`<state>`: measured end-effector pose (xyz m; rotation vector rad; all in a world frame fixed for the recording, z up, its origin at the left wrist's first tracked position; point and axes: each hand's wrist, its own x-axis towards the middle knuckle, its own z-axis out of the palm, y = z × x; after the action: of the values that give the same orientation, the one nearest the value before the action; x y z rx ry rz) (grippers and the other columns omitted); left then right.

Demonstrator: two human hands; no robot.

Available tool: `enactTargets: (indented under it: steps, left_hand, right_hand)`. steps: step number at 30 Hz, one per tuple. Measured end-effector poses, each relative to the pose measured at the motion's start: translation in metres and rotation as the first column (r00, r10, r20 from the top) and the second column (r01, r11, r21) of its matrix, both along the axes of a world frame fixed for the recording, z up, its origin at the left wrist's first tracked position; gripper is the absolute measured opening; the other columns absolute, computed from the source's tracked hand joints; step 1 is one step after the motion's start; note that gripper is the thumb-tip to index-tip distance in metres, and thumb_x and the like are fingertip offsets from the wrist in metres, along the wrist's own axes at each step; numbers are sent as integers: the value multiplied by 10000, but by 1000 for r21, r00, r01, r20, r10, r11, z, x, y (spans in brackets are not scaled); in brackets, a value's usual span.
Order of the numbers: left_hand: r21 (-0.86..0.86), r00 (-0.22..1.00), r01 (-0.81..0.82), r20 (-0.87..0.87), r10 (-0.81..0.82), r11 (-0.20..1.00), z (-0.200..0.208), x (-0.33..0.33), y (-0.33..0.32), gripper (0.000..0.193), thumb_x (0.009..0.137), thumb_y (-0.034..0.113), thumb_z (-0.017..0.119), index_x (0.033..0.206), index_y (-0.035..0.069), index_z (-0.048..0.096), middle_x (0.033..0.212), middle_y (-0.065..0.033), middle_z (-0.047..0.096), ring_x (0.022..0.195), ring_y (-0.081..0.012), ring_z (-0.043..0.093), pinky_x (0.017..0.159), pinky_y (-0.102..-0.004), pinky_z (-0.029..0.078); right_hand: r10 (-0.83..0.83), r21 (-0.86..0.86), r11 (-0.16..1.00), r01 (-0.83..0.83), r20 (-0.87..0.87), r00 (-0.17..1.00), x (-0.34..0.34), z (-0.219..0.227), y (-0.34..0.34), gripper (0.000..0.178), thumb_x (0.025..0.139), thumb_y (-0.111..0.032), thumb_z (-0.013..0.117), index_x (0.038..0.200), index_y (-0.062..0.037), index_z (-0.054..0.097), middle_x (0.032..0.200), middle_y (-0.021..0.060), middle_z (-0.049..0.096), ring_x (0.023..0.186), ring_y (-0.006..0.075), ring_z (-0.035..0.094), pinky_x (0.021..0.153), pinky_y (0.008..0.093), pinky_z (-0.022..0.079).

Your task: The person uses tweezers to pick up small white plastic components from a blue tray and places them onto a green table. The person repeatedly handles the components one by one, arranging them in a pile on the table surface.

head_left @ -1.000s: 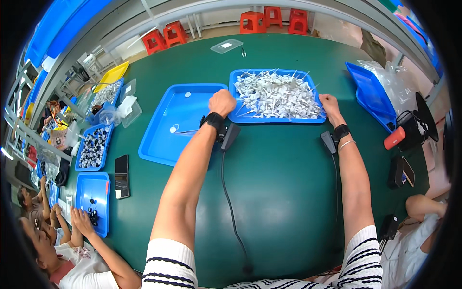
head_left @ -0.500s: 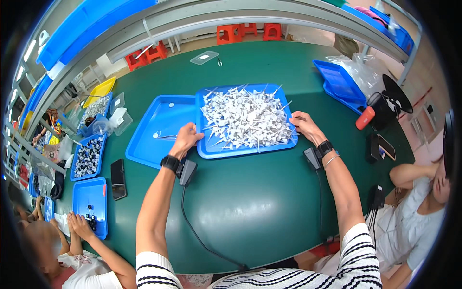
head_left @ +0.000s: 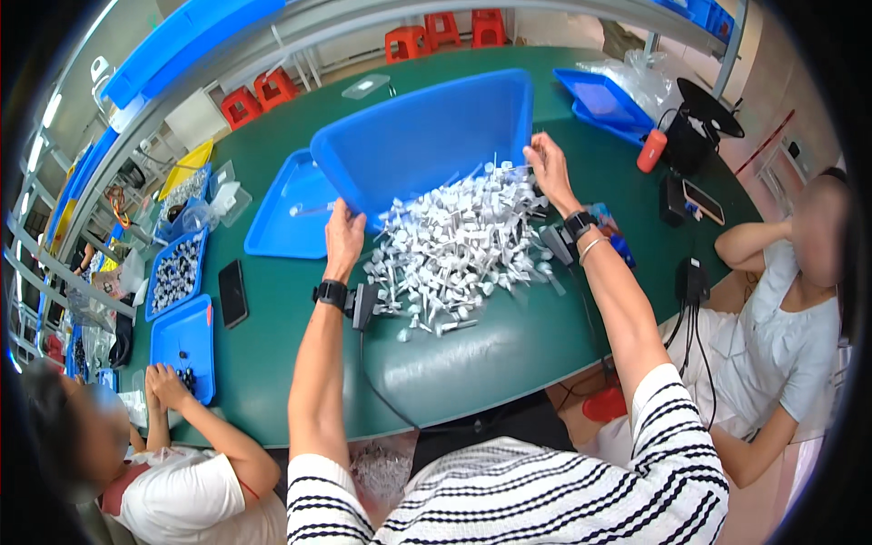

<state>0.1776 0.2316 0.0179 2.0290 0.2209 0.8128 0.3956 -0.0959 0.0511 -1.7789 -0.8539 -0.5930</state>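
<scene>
A blue plastic tray (head_left: pixel 427 136) stands tipped up on its near edge, its inside facing me. Small white plastic parts with thin stems (head_left: pixel 459 241) lie heaped on the green table (head_left: pixel 472 359), from the tray's lower edge toward me; some are blurred by motion. My left hand (head_left: pixel 345 238) is closed on the tray's lower left corner. On the right edge, my right hand (head_left: pixel 550 173) grips the rim with its fingers bent. Behind my left hand, another blue tray (head_left: pixel 277 222) lies flat with tweezers (head_left: pixel 313 209) in it, partly covered by the tipped one.
To the left lie a black phone (head_left: pixel 233 292) and blue trays of small parts (head_left: pixel 177 277). A person at lower left handles black pieces. Another sits at right, near a phone (head_left: pixel 704 202) and a red cylinder (head_left: pixel 651 151). Cables (head_left: pixel 386 400) trail from my wrist devices.
Both hands have tipped the filled tray up from lying flat, its far side raised. The white parts have poured out onto the table. My view has shifted somewhat.
</scene>
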Motion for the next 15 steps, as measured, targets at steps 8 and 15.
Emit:
enactTargets:
  steps: [8,15]
  left_hand:
    - [-626,968,-53,159,194,778,-52,-24,-3,338,897,12,530,1234,27,550,1085,-99,628,980,-180,609,852,-299,488]
    - [-756,941,9,228,249,655,-36,-13,-2,371,925,104,523,1252,-54,448,1120,-196,582,1021,-309,620,867,-362,530]
  right_hand:
    - [0,421,907,26,-63,998,-58,-23,14,95,865,8,616,932,-12,551,751,-21,533,706,67,465,650,233,395]
    - [-161,379,910,170,-54,985,-23,-41,14,123,840,-21,663,883,-35,548,758,-15,541,691,67,468,629,226,377]
